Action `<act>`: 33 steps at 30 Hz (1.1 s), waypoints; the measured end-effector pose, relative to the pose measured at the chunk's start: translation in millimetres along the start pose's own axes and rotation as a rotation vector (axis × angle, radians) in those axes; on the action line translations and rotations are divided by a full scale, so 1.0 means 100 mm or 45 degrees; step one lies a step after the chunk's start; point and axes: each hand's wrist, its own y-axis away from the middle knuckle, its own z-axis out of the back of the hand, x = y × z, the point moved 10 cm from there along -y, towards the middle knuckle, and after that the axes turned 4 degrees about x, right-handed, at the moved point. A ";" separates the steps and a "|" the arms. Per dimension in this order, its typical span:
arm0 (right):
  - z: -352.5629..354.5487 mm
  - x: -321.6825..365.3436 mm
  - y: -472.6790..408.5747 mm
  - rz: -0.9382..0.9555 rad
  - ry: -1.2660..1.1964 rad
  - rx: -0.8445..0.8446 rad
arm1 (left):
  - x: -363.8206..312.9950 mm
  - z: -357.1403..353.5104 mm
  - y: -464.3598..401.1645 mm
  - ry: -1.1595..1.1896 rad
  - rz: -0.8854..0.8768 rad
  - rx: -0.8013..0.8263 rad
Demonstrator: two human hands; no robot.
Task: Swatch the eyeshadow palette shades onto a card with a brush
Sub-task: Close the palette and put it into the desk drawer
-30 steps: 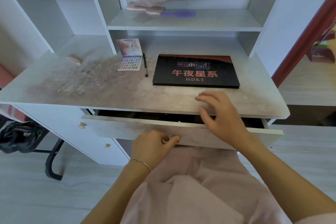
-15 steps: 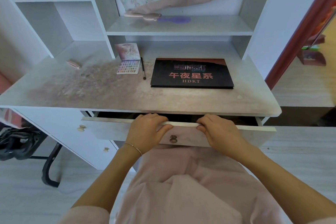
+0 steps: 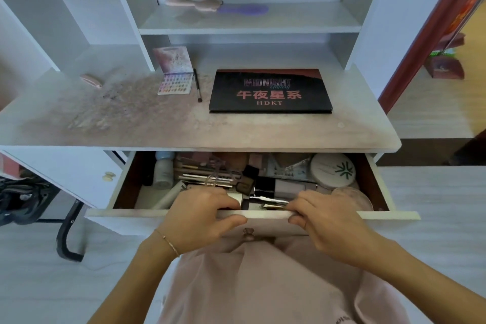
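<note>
Eyeshadow palette: lies open on the desk, left of centre, its lid propped up behind the rows of small coloured pans; no hand is near it.
Brush: a thin dark stick lies just beside the palette's right edge, untouched; I judge it to be the brush, though its tip is too small to make out.
Black box: a flat, closed case with printed lettering, to the right of the brush on the desk.
Drawer: pulled well out below the desk, crowded with bottles, tubes, a round white compact and other cosmetics.
Left hand: fingers curled over the drawer's front edge, thumb on its face, gripping it.
Right hand: gripping the same edge in the same way, well right of the left hand.
Card: none that I can identify anywhere in view.
Progress: only preparation so far, by my reading. No shade is loaded and nothing is swatched; finding a card, taking up the brush and all the swatching remain.
</note>
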 end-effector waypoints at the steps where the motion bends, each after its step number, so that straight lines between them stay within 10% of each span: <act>1: -0.01 0.00 0.00 0.002 -0.022 0.020 | 0.02 0.00 0.01 0.043 0.020 -0.004; 6: -0.18 -0.16 -0.08 -0.010 -0.218 0.340 | 0.10 -0.06 -0.08 0.251 0.085 0.166; 13: 0.33 -0.65 -0.61 -0.204 -0.572 -0.053 | 0.23 0.46 -0.45 0.668 0.060 -0.088; 18: 0.53 -1.03 -1.14 -0.276 -0.285 -0.338 | 0.39 0.73 -0.88 0.187 0.129 -0.427; 24: -0.07 -1.29 -1.41 -0.442 0.093 0.140 | 0.59 0.37 -1.23 -0.292 0.361 -0.232; 33: 0.19 -0.59 -0.84 -0.235 0.236 0.018 | 0.39 0.69 -0.44 -0.071 0.316 -0.652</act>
